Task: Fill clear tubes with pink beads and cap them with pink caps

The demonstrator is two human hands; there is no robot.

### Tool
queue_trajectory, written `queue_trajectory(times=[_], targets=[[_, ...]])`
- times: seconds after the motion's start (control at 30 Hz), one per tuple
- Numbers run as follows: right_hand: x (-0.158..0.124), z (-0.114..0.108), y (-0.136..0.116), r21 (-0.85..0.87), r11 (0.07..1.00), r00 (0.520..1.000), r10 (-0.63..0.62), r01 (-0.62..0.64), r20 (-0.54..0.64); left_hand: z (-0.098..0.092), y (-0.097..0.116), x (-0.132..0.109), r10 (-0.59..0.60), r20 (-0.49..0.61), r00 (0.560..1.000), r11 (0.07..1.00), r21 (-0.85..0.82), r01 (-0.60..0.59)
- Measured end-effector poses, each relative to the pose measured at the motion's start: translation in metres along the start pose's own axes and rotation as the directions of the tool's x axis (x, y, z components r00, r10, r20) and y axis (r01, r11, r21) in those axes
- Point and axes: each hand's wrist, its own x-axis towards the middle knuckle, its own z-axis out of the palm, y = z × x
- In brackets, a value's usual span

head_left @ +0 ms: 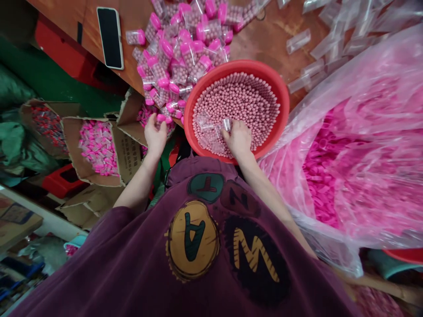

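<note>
I judged it filling: right hand (238, 137) gripped 1 clear tube (226, 125) over beads (244, 101) in the red bowl (284, 103), next needing a mouth-up lift; couldn't tell if left hand (156, 135) near capped tubes (187, 48) held anything.

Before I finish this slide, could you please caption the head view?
Right hand holds a clear tube among pink beads; left hand is near pink-capped containers.

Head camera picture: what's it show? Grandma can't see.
A person's right hand holds a clear tube inside a red basin of pink beads. The left hand is beside piled pink-capped, bead-filled tubes; a plastic bag of pink pieces lies nearby.
</note>
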Motion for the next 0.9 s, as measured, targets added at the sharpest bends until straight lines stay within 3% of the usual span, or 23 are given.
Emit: queue_trajectory(times=[0.07,0.1,0.13,0.2,0.3,0.37,0.43,0.5,0.57,0.63,0.7,0.77,0.8,0.9], targets=[[0.01,0.008,-0.003,0.031,1.0,1.0,-0.003,0.003,0.007,0.0,0.006,0.001,0.063,-0.115,0.991,0.988,0.145,-0.046],[0.013,0.011,-0.003,0.095,0.995,1.0,-0.002,0.003,-0.004,0.008,0.016,-0.002,0.09,-0.117,0.989,0.988,0.136,-0.074],[0.015,0.013,-0.002,0.188,0.982,1.0,0.007,-0.003,-0.019,0.02,0.028,-0.006,0.111,-0.056,0.992,0.991,0.076,-0.106],[0.014,0.014,0.001,0.414,0.91,0.999,0.047,-0.031,-0.028,0.054,0.055,-0.017,0.116,0.185,0.976,0.984,-0.158,-0.087],[0.004,0.01,0.008,0.681,0.729,0.997,0.069,-0.065,0.021,0.105,0.086,-0.031,0.027,0.531,0.847,0.89,-0.399,0.221],[-0.004,0.006,0.011,0.768,0.638,0.998,0.051,-0.06,0.036,0.129,0.096,-0.034,0.042,0.65,0.759,0.817,-0.46,0.348],[-0.01,0.003,0.01,0.81,0.583,0.997,0.076,-0.063,0.023,0.141,0.1,-0.031,0.078,0.692,0.717,0.815,-0.458,0.354],[-0.018,0.0,0.006,0.812,0.577,0.993,0.115,-0.083,0.02,0.143,0.103,-0.024,0.102,0.681,0.725,0.897,-0.378,0.228],[-0.029,-0.007,0.002,0.763,0.639,0.991,0.132,-0.098,0.017,0.14,0.106,-0.012,0.196,0.637,0.745,0.97,-0.238,-0.052],[-0.045,-0.019,0.004,0.663,0.747,0.995,0.1,-0.06,-0.024,0.139,0.109,0.0,0.336,0.609,0.719,0.925,-0.068,-0.375],[-0.063,-0.038,0.021,0.55,0.835,0.987,0.075,0.014,-0.139,0.144,0.111,0.009,0.373,0.628,0.683,0.835,0.094,-0.542],[-0.08,-0.06,0.055,0.463,0.886,0.938,0.14,0.024,-0.318,0.156,0.111,0.01,0.348,0.642,0.683,0.802,0.174,-0.572],[-0.087,-0.071,0.078,0.439,0.898,0.883,0.219,-0.016,-0.416,0.165,0.111,0.006,0.342,0.648,0.681,0.801,0.178,-0.572],[-0.092,-0.099,0.156,0.461,0.857,0.615,0.496,-0.232,-0.613,0.188,0.111,-0.015,0.385,0.685,0.618,0.8,0.087,-0.594]])
